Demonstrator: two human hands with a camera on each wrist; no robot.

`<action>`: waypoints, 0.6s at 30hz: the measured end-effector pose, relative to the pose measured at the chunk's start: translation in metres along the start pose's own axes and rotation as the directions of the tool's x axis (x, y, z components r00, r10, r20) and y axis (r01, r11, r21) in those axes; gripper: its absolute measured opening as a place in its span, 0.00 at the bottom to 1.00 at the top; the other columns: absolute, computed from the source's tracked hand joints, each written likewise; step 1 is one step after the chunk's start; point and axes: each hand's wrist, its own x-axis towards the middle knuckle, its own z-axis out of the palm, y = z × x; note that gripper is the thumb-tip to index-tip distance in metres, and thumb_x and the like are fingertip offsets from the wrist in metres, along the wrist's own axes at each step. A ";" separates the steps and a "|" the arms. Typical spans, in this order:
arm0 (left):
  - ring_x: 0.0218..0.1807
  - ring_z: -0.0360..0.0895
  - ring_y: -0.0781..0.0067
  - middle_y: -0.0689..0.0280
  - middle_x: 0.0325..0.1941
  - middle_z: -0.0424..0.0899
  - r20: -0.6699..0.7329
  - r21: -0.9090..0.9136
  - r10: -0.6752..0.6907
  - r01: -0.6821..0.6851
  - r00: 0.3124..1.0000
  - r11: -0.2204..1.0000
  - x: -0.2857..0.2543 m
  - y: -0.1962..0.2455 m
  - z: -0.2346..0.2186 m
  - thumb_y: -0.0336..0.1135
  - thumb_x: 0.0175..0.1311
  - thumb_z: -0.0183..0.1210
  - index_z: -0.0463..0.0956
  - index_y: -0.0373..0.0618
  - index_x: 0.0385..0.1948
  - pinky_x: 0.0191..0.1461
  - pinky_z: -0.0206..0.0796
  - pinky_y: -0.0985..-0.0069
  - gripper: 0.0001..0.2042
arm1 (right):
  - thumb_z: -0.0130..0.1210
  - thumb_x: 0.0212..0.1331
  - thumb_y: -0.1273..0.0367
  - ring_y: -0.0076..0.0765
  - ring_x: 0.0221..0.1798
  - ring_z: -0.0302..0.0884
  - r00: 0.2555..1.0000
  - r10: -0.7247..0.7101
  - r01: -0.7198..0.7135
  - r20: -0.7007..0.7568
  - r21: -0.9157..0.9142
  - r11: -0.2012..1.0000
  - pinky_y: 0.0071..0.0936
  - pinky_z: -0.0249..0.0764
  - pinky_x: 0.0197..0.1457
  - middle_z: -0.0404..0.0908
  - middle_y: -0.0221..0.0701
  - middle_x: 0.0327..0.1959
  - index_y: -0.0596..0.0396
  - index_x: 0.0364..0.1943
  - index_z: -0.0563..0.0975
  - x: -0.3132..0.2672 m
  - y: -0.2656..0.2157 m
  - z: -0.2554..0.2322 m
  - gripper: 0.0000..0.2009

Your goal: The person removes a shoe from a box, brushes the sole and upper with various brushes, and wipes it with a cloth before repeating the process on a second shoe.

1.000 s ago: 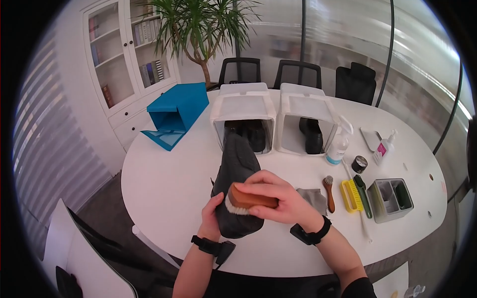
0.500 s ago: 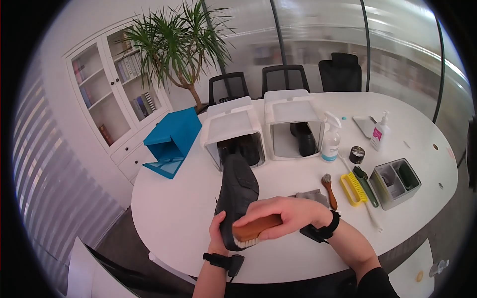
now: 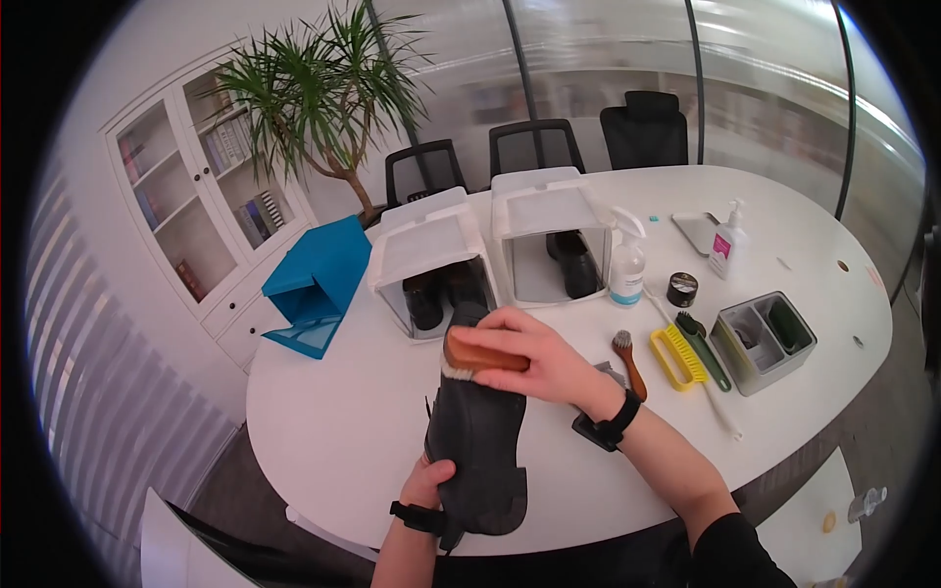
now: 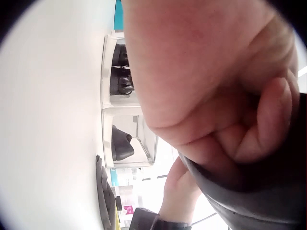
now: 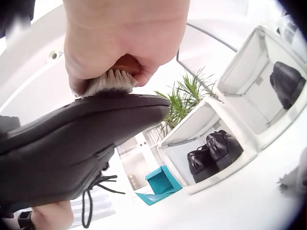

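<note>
A black lace-up shoe (image 3: 477, 441) is held over the table with its sole facing up. The left hand (image 3: 429, 482) grips it near the heel, thumb at the sole's edge; in the left wrist view that hand (image 4: 216, 91) has its fingers curled against the shoe (image 4: 249, 206). Wooden brush (image 3: 482, 354) in grasp, the right hand (image 3: 534, 358) is over the toe end. In the right wrist view the brush's pale bristles (image 5: 111, 81) touch the sole near the toe of the shoe (image 5: 72, 139), whose laces dangle, below the right hand (image 5: 125, 33).
Two white boxes (image 3: 428, 243) with black shoes stand behind, beside a blue open box (image 3: 319, 284). To the right are a spray bottle (image 3: 627, 267), a round tin (image 3: 682, 288), a small brush (image 3: 629, 363), a yellow brush (image 3: 676, 359), a grey cloth and a metal caddy (image 3: 767, 358).
The shoe has been turned so its sole shows. The right hand with the brush has moved from the near end up to the toe end. The head view has shifted.
</note>
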 end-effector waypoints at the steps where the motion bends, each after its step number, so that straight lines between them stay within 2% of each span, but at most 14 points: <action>1: 0.66 0.80 0.57 0.56 0.67 0.79 0.000 0.013 -0.032 0.032 0.999 0.999 -0.003 0.000 0.000 0.36 0.54 0.77 0.66 0.41 0.72 0.69 0.75 0.57 0.42 | 0.69 0.61 0.67 0.38 0.55 0.78 0.999 0.019 -0.018 -0.050 0.022 1.000 0.31 0.77 0.59 0.77 0.31 0.53 0.39 0.67 0.79 0.000 0.003 -0.003 0.27; 3: 0.66 0.80 0.57 0.56 0.68 0.79 0.007 0.021 -0.072 0.071 0.997 0.997 -0.006 -0.002 0.004 0.34 0.53 0.77 0.67 0.41 0.72 0.70 0.75 0.57 0.41 | 0.68 0.63 0.67 0.38 0.55 0.78 0.997 0.023 -0.022 -0.073 0.016 1.000 0.31 0.76 0.59 0.77 0.33 0.53 0.39 0.68 0.79 -0.001 0.008 -0.009 0.27; 5: 0.60 0.84 0.51 0.51 0.64 0.82 0.001 0.022 -0.061 0.061 0.998 0.998 -0.008 -0.003 0.008 0.34 0.49 0.79 0.69 0.38 0.70 0.63 0.81 0.54 0.43 | 0.67 0.64 0.66 0.40 0.53 0.77 0.978 0.116 -0.117 -0.172 0.006 0.993 0.31 0.77 0.58 0.76 0.33 0.53 0.39 0.69 0.78 -0.003 0.015 -0.015 0.27; 7: 0.60 0.84 0.51 0.50 0.63 0.82 0.007 0.025 -0.072 0.072 0.997 0.997 -0.008 -0.004 0.007 0.34 0.48 0.79 0.69 0.38 0.70 0.62 0.81 0.55 0.42 | 0.66 0.66 0.64 0.42 0.51 0.78 0.960 0.161 -0.179 -0.227 -0.061 0.982 0.32 0.77 0.56 0.77 0.36 0.50 0.40 0.68 0.78 -0.004 0.029 -0.020 0.25; 9: 0.60 0.84 0.51 0.50 0.63 0.82 0.006 0.024 -0.077 0.077 0.997 0.997 -0.007 -0.004 0.005 0.33 0.48 0.79 0.70 0.38 0.70 0.62 0.82 0.55 0.42 | 0.64 0.68 0.63 0.44 0.51 0.80 0.888 0.246 -0.396 -0.388 -0.376 0.838 0.34 0.77 0.56 0.78 0.39 0.48 0.44 0.66 0.78 -0.010 0.053 -0.024 0.23; 10: 0.63 0.82 0.52 0.52 0.65 0.81 0.037 -0.005 -0.084 0.085 0.996 0.996 -0.006 -0.003 0.003 0.31 0.50 0.78 0.70 0.39 0.71 0.66 0.78 0.56 0.41 | 0.64 0.68 0.62 0.46 0.51 0.80 0.834 0.356 -0.472 -0.421 -0.212 0.855 0.36 0.77 0.57 0.79 0.42 0.47 0.46 0.66 0.78 -0.011 0.056 -0.027 0.22; 11: 0.66 0.80 0.53 0.54 0.67 0.80 0.069 -0.034 -0.088 0.091 0.994 0.995 -0.004 -0.001 0.002 0.28 0.52 0.76 0.69 0.41 0.71 0.70 0.75 0.56 0.40 | 0.64 0.68 0.62 0.46 0.51 0.80 0.835 0.356 -0.472 -0.420 -0.213 0.856 0.36 0.77 0.57 0.79 0.42 0.47 0.46 0.66 0.78 -0.010 0.058 -0.027 0.22; 13: 0.65 0.81 0.53 0.53 0.67 0.81 0.071 -0.064 -0.070 0.074 0.995 0.995 -0.003 0.000 0.003 0.28 0.52 0.76 0.70 0.40 0.71 0.70 0.75 0.57 0.39 | 0.62 0.71 0.66 0.43 0.51 0.80 0.858 0.320 -0.312 -0.402 0.089 0.946 0.34 0.75 0.59 0.80 0.39 0.51 0.50 0.70 0.74 -0.009 0.058 -0.029 0.24; 14: 0.64 0.81 0.52 0.53 0.66 0.81 0.073 -0.089 -0.056 0.063 0.996 0.994 -0.003 0.000 0.003 0.28 0.53 0.76 0.70 0.38 0.70 0.70 0.75 0.57 0.38 | 0.62 0.71 0.66 0.43 0.51 0.80 0.858 0.324 -0.316 -0.399 0.086 0.945 0.34 0.75 0.59 0.80 0.39 0.51 0.50 0.70 0.74 -0.009 0.055 -0.026 0.24; 16: 0.65 0.81 0.52 0.53 0.66 0.81 0.103 -0.109 -0.043 0.054 0.994 0.993 0.004 -0.002 -0.008 0.30 0.54 0.75 0.70 0.38 0.70 0.70 0.75 0.57 0.38 | 0.60 0.72 0.68 0.44 0.55 0.78 0.945 0.168 -0.122 -0.280 0.175 0.977 0.34 0.74 0.62 0.80 0.40 0.54 0.49 0.72 0.72 -0.005 0.045 -0.014 0.25; 17: 0.65 0.81 0.52 0.53 0.67 0.80 0.127 -0.126 -0.028 0.044 0.991 0.991 0.006 -0.002 -0.012 0.32 0.56 0.74 0.69 0.37 0.70 0.70 0.75 0.57 0.37 | 0.60 0.72 0.68 0.44 0.55 0.78 0.945 0.170 -0.124 -0.280 0.175 0.977 0.34 0.74 0.62 0.80 0.40 0.54 0.49 0.72 0.72 -0.005 0.037 -0.010 0.25; 18: 0.65 0.81 0.52 0.53 0.67 0.80 0.124 -0.126 -0.030 0.046 0.992 0.991 0.006 -0.003 -0.014 0.32 0.56 0.74 0.69 0.37 0.70 0.70 0.75 0.57 0.37 | 0.59 0.72 0.67 0.47 0.56 0.77 0.955 0.159 -0.143 -0.251 0.079 0.987 0.35 0.73 0.63 0.79 0.41 0.54 0.48 0.72 0.72 -0.006 0.027 -0.004 0.25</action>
